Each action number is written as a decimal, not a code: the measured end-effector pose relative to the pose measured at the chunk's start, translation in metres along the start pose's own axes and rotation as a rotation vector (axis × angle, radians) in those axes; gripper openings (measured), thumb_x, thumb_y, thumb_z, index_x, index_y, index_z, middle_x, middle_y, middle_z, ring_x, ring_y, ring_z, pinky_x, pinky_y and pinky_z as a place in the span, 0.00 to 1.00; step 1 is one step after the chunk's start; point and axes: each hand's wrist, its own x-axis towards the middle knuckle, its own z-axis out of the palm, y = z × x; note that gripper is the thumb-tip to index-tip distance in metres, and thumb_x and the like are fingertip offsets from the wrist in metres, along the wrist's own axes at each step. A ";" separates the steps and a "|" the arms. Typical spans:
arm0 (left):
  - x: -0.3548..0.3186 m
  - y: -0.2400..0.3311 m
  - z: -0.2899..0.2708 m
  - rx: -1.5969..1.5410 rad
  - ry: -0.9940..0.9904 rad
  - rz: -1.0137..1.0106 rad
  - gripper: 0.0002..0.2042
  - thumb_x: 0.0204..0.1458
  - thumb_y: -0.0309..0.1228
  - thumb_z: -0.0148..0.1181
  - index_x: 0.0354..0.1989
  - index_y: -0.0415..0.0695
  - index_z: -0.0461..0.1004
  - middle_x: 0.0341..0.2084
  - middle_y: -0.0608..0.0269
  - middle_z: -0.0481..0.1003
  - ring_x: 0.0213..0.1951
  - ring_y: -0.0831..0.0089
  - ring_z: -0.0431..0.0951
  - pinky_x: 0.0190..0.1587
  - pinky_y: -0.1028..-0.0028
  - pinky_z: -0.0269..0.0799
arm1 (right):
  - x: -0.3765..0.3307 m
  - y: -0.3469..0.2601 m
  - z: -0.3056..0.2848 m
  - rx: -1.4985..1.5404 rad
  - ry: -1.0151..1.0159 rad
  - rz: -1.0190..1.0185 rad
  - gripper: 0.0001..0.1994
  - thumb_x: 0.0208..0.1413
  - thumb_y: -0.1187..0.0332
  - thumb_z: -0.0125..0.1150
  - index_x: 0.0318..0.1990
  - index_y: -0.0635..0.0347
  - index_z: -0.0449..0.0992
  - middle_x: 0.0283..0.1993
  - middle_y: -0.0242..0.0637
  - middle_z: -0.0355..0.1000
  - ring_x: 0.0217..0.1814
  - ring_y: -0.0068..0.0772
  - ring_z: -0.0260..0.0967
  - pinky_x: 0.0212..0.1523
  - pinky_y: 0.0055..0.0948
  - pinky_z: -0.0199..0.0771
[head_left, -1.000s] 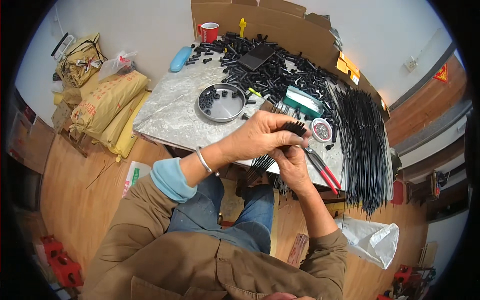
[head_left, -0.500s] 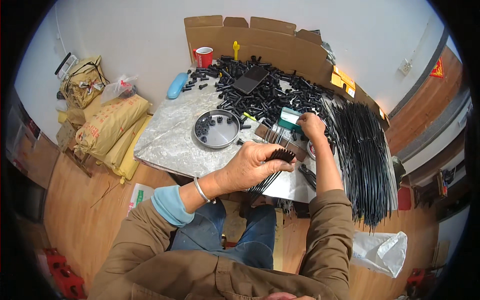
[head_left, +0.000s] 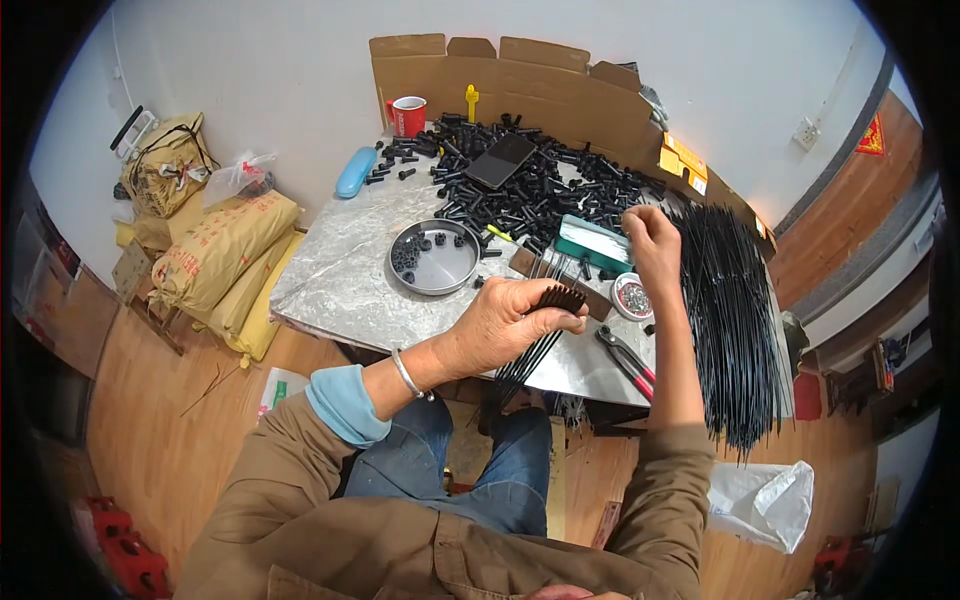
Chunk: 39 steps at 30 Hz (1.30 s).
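Note:
My left hand [head_left: 515, 325] is closed round a bundle of thin black rods [head_left: 530, 362], spread like a fan. Their ends show between thumb and fingers, and the lengths slant down past the table's front edge. My right hand [head_left: 652, 235] is raised by the right end of a green box [head_left: 597, 262] with white contents. Its fingers are curled together; whatever they hold, if anything, is too small to make out. Below that hand sit a small round dish [head_left: 631, 298] of tiny pieces and red-handled pliers [head_left: 634, 362]. Several thin upright pins stand by a brown block [head_left: 525, 262].
Many black bolt-like parts [head_left: 480, 205] are heaped at the back, with a phone [head_left: 501, 160] on top. A round metal tray [head_left: 450, 272] holds small black parts. A red mug [head_left: 408, 117] and blue case [head_left: 356, 172] stand left; long black rods [head_left: 725, 330] cover the right edge.
My right hand has moved right, away from over the green box, uncovering the round dish and more of the pliers. My left hand keeps its hold, nearly still.

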 end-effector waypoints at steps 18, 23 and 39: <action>-0.004 0.000 0.000 -0.026 0.013 -0.026 0.08 0.56 0.25 0.54 0.39 0.35 0.77 0.33 0.59 0.80 0.40 0.75 0.79 0.46 0.76 0.74 | -0.114 -0.125 -0.026 -0.105 -0.191 -0.362 0.06 0.48 0.80 0.61 0.35 0.63 0.78 0.24 0.30 0.66 0.24 0.18 0.59 0.23 0.19 0.58; -0.004 0.000 -0.001 -0.003 0.003 -0.014 0.08 0.56 0.26 0.55 0.39 0.36 0.77 0.33 0.59 0.80 0.39 0.75 0.80 0.46 0.76 0.74 | -0.112 -0.127 -0.025 -0.115 -0.201 -0.373 0.07 0.47 0.80 0.62 0.35 0.63 0.78 0.24 0.30 0.66 0.23 0.18 0.60 0.22 0.19 0.58; 0.002 0.007 -0.006 0.078 -0.102 0.034 0.08 0.53 0.30 0.60 0.37 0.40 0.79 0.29 0.64 0.81 0.34 0.79 0.79 0.39 0.78 0.73 | -0.099 -0.131 -0.032 -0.161 -0.202 -0.572 0.07 0.41 0.78 0.68 0.31 0.63 0.78 0.23 0.35 0.69 0.22 0.28 0.68 0.23 0.25 0.68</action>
